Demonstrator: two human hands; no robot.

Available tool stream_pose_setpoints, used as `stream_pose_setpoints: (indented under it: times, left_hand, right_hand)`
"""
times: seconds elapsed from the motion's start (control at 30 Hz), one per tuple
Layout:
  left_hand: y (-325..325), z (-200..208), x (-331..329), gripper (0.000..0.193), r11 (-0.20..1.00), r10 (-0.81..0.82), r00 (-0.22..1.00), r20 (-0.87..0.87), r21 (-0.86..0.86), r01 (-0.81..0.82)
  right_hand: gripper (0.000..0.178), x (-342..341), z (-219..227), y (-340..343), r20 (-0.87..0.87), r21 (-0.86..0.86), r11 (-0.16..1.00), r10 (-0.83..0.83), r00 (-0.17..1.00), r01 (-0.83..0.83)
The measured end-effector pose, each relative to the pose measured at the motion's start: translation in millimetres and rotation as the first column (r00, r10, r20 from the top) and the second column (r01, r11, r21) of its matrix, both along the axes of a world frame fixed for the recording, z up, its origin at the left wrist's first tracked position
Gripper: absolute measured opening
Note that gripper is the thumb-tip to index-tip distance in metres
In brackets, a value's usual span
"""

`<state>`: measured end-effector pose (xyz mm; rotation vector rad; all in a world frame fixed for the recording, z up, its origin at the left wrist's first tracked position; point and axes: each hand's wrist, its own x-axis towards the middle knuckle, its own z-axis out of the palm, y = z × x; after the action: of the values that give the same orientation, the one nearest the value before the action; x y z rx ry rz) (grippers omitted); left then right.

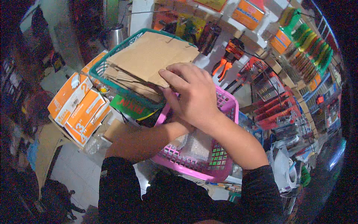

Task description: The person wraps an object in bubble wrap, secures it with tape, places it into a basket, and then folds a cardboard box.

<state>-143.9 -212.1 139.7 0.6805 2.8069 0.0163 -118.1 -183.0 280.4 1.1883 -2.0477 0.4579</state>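
From where I stand, the right hand (194, 93) is stretched forward over the near corner of the cardboard sheet (149, 54). Its grip is partly open: the fingers bend loosely side by side, the index fingertip rests on the card's edge, and the thumb sits lower, close by the corner. Whether finger and thumb really pinch the card or only touch it, I cannot tell.

The left forearm (149, 140) crosses in beneath the right hand and reaches above the pink basket (186, 172). The left hand itself is hidden behind the right one, so I can't say how far its grip is open or whether it has hold of anything.

The sheet lies flat on top of a stack of cardboard pieces (132, 84), all in the green basket (99, 74), their edges fanned unevenly toward the person. The pink basket stands just beside it, nearer the body, with a clear-wrapped package (199, 145) inside, below the right forearm.

To the left of the green basket are orange and white boxes (80, 108); a green panel (130, 106) shows just under its near side. Beyond the right hand hang orange-handled pliers (223, 69).
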Motion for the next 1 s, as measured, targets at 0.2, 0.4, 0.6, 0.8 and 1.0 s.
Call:
stream_pose_setpoints:
  times: [0.2, 0.4, 0.6, 0.8, 1.0]
  left_hand:
    - [-10, 9, 16, 0.068, 0.994, -0.005, 0.999, -0.051, 0.112, 0.011]
    - [1, -39, -11, 0.064, 0.937, -0.013, 0.917, -0.399, 0.314, 0.15]
    - [10, -15, 2, 0.052, 0.936, 0.014, 0.958, -0.287, 0.341, 0.088]
    - [22, 27, 28, 0.041, 0.85, 0.073, 0.965, -0.25, 0.521, 0.071]
    - [81, 19, 27, 0.036, 0.587, -0.199, 0.95, 0.239, 0.805, -0.08]
  right_hand:
    - [0.037, -12, 16, 52, -0.317, 0.046, 0.992, 0.124, 0.94, -0.115]
    - [0.034, 26, 7, 136, -0.466, 0.024, 0.999, 0.037, 0.884, -0.029]
    - [0.028, 85, -34, 215, -0.425, -0.016, 0.995, -0.093, 0.9, 0.095]
    - [0.025, 153, -73, 280, -0.231, -0.054, 0.966, -0.26, 0.938, 0.254]
    - [0.023, 218, -93, 317, -0.185, -0.052, 0.879, -0.475, 0.86, 0.474]
